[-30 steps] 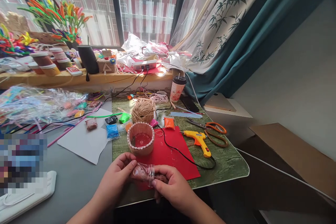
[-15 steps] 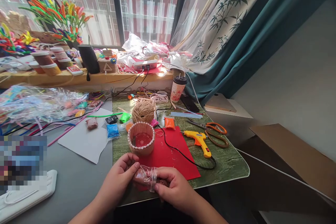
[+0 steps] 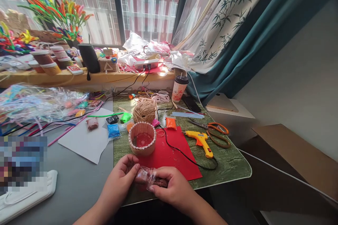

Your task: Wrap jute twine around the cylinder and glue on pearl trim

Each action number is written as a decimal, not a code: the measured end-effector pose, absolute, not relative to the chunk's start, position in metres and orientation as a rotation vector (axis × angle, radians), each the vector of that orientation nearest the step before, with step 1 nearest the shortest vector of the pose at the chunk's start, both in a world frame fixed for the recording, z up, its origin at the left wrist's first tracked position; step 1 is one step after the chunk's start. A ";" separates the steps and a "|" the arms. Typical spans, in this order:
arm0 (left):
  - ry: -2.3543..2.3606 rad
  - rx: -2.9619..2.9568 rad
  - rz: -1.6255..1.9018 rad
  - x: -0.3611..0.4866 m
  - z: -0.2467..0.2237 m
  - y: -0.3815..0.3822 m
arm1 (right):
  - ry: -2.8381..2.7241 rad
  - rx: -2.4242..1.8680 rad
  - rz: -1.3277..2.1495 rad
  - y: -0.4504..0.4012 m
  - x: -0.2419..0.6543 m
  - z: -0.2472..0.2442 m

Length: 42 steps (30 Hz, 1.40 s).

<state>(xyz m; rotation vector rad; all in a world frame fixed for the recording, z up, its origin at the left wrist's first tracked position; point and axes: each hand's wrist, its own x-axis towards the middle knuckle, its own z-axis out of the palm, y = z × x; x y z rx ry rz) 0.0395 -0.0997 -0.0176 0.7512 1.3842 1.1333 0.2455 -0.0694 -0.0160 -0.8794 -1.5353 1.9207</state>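
Observation:
Between my hands, near the table's front edge, is a clear plastic packet (image 3: 143, 175) of brown clay. My left hand (image 3: 119, 179) pinches its left end with thumb and fingers. My right hand (image 3: 173, 186) grips the plastic's right side, and a dark brown lump (image 3: 161, 182) shows at its fingers. Just beyond my hands stands a round container (image 3: 142, 150) with a beaded rim and a red inside. It rests beside a red sheet (image 3: 182, 158). Behind it is a ball of twine (image 3: 144, 111).
A yellow glue gun (image 3: 200, 142) and orange-handled scissors (image 3: 218, 128) lie to the right. Orange (image 3: 170, 123), blue (image 3: 113, 131) and green (image 3: 125, 117) clay packets sit farther back. A lidded cup (image 3: 180, 88) stands near the back edge. A black cord crosses the red sheet.
My right hand has shifted slightly left along the packet. More of the dark brown lump shows at its fingers. My left hand has barely moved.

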 end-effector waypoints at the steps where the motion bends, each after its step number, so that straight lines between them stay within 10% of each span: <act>1: 1.400 0.766 1.142 0.040 -0.016 -0.100 | -1.524 -0.855 1.944 -0.070 0.245 -0.015; 42: 1.166 2.475 1.118 0.026 -0.016 -0.121 | -1.328 -1.080 1.775 -0.076 0.232 -0.016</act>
